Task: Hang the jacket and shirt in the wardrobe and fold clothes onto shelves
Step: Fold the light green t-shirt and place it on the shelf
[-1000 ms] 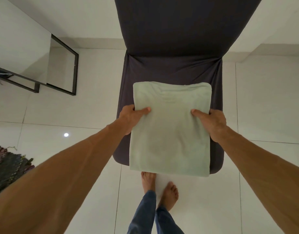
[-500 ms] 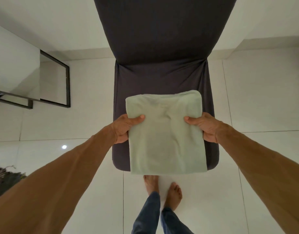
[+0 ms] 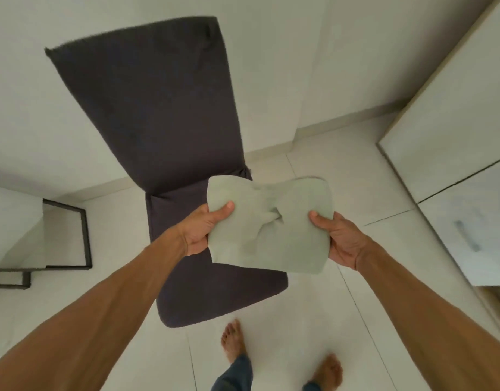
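A folded pale green garment [image 3: 271, 227] is held in the air between both hands, off the chair and to the right of its seat. My left hand [image 3: 201, 230] grips its left edge with the thumb on top. On the right edge my right hand [image 3: 342, 238] holds it the same way. The cloth bunches into a crease in the middle. The dark grey covered chair [image 3: 164, 131] stands behind and to the left, its seat bare.
A white wardrobe or cabinet [image 3: 455, 142] with closed fronts and a handle stands at the right. A black metal frame with a glass panel [image 3: 65, 235] is at the left on the white tiled floor. My bare feet [image 3: 234, 345] are below.
Both hands lifted the folded garment off the chair seat and carried it right. The view swung right, bringing the white wardrobe into sight; the garment creased in the middle.
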